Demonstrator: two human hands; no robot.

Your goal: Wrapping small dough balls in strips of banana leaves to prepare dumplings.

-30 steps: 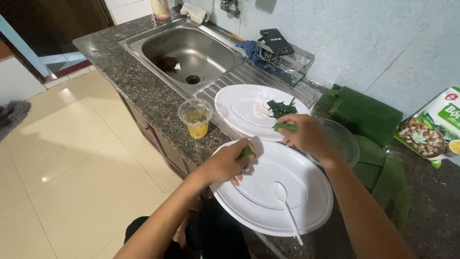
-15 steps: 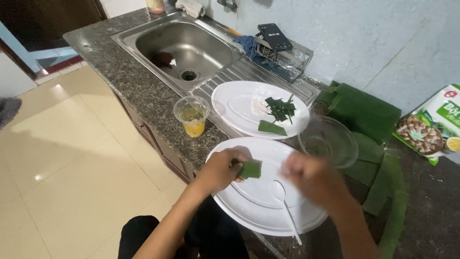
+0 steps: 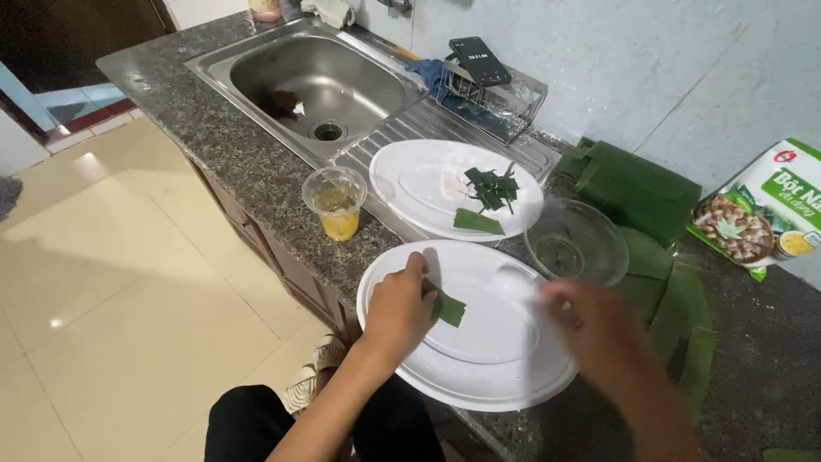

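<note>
Pinching a small flat strip of green leaf between thumb and fingertips, the left hand held it just above the near white round plastic plate. Thin, limp and light, the strip looked best held by its end. The right hand was blurred over the plate's rim; whether it held anything I could not tell. A clear glass bowl stood just beyond.
</note>
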